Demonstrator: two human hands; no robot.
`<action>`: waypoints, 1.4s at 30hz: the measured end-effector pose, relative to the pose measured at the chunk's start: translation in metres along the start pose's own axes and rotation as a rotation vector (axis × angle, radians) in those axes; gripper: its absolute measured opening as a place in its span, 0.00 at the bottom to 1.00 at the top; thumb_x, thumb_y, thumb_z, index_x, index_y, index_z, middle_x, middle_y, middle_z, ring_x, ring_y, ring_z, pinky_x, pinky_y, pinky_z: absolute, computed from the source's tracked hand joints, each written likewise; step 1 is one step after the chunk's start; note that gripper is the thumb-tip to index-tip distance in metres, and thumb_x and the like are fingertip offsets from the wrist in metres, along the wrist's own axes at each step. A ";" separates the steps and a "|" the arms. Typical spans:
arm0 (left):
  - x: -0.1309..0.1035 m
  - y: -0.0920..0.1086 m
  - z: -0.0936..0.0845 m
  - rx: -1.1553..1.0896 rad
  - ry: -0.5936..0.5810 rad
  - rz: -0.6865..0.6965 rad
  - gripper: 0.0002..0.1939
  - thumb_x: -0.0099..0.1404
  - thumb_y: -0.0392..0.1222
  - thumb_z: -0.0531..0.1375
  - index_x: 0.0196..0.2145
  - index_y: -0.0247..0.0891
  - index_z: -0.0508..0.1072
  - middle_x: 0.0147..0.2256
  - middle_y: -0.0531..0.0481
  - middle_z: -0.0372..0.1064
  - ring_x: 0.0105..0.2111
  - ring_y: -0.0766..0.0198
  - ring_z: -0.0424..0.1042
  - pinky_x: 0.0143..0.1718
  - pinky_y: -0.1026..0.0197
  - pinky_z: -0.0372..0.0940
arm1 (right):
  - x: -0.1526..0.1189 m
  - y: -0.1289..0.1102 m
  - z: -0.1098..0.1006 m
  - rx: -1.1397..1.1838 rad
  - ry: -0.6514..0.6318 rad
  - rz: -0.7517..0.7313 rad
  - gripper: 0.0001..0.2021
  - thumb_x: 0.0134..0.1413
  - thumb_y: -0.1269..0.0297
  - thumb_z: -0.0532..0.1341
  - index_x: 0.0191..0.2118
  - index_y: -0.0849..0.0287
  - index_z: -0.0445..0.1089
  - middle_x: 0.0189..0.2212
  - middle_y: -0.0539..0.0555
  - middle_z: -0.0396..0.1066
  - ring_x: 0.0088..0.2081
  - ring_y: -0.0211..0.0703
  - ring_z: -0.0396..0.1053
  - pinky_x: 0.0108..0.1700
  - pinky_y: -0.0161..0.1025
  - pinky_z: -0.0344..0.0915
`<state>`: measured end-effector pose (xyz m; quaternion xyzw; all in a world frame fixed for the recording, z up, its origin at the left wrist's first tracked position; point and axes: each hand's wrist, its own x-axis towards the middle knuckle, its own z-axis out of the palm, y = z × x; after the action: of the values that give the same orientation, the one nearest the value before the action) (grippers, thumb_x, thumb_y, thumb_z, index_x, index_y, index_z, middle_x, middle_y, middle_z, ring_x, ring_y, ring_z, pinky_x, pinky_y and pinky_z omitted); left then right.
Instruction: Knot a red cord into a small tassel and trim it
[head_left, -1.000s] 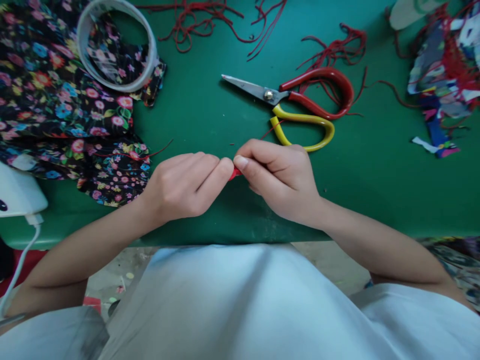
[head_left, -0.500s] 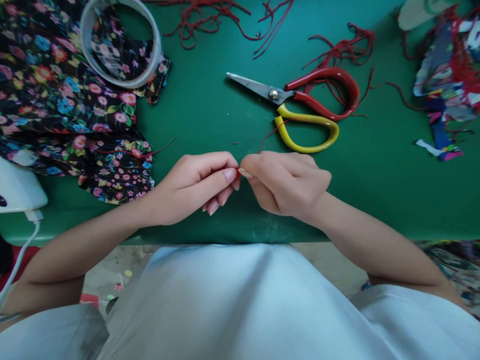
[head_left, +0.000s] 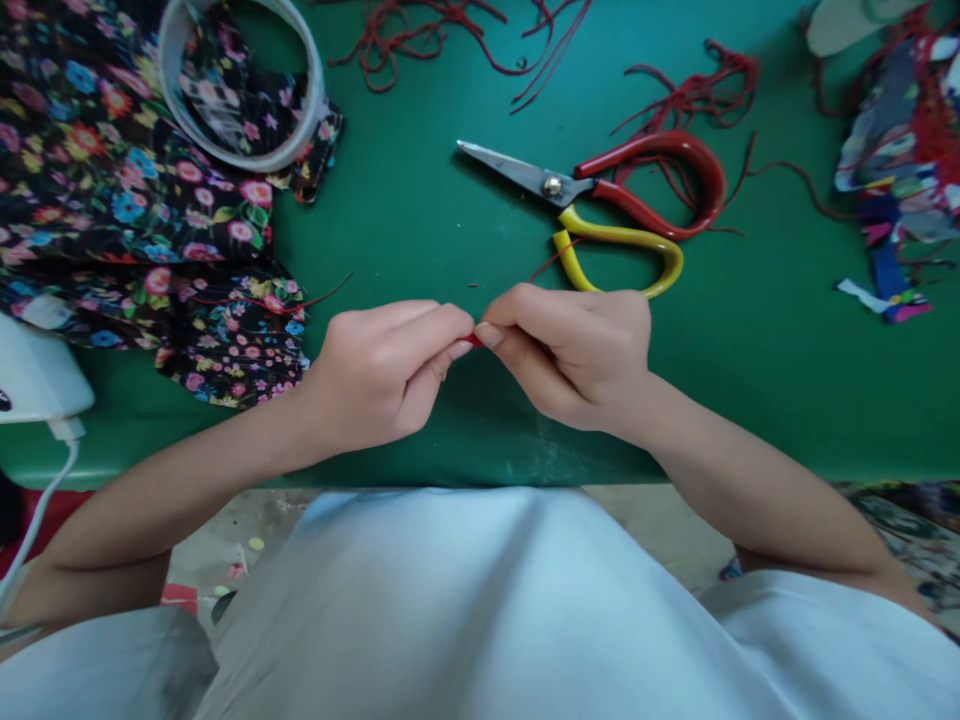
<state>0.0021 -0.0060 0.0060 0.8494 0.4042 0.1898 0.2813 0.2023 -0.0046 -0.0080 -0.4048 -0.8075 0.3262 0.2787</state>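
Observation:
Near the table's front edge, my left hand (head_left: 386,370) pinches a small piece of red cord (head_left: 472,340) between thumb and fingers. My right hand (head_left: 581,350) is closed on the same cord, its fingertips touching those of my left hand. A thin red strand (head_left: 551,262) runs from behind my right hand up to the scissors' yellow handle. The scissors (head_left: 555,187), with one red and one yellow handle, lie just beyond my right hand, blades pointing left. Most of the cord is hidden by my fingers.
Dark floral fabric (head_left: 135,210) covers the table's left part, with a roll of clear tape (head_left: 166,95) on it. A white device (head_left: 41,375) with a cable sits at the left edge. Red cords (head_left: 397,40) lie at the back; cloth scraps (head_left: 885,150) are at the right.
My left hand has turned over, so its back now faces up and its lower fingers are curled in. My right hand has shifted slightly, now overlapping the yellow handle's lower edge in view.

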 end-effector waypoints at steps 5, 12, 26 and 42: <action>-0.002 0.000 0.003 0.199 0.115 0.123 0.14 0.72 0.35 0.49 0.33 0.41 0.72 0.22 0.54 0.67 0.23 0.66 0.68 0.25 0.64 0.60 | 0.004 0.000 -0.003 0.111 -0.026 0.028 0.11 0.66 0.67 0.54 0.30 0.57 0.66 0.20 0.45 0.64 0.22 0.30 0.62 0.26 0.31 0.57; -0.003 -0.010 0.010 0.322 0.218 0.308 0.16 0.73 0.37 0.50 0.29 0.40 0.72 0.18 0.56 0.57 0.18 0.68 0.62 0.23 0.63 0.58 | 0.010 0.005 -0.011 0.364 -0.180 0.084 0.14 0.66 0.62 0.55 0.28 0.58 0.66 0.19 0.43 0.59 0.21 0.29 0.55 0.27 0.32 0.55; -0.002 -0.019 0.012 0.347 0.280 0.453 0.07 0.70 0.32 0.53 0.36 0.37 0.70 0.20 0.56 0.61 0.20 0.69 0.65 0.21 0.64 0.56 | 0.009 -0.001 -0.006 0.384 -0.178 0.130 0.13 0.68 0.66 0.52 0.30 0.60 0.62 0.20 0.44 0.56 0.23 0.29 0.54 0.28 0.30 0.56; 0.008 -0.003 -0.004 -1.002 -0.344 -0.495 0.13 0.72 0.40 0.52 0.29 0.37 0.66 0.19 0.58 0.62 0.15 0.74 0.60 0.15 0.71 0.54 | -0.003 0.008 0.007 -0.342 0.065 -0.313 0.16 0.67 0.72 0.47 0.29 0.59 0.67 0.20 0.46 0.61 0.20 0.29 0.56 0.23 0.32 0.55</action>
<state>0.0033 0.0028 0.0080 0.5118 0.4001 0.1458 0.7461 0.2029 -0.0049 -0.0189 -0.3262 -0.8946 0.1241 0.2791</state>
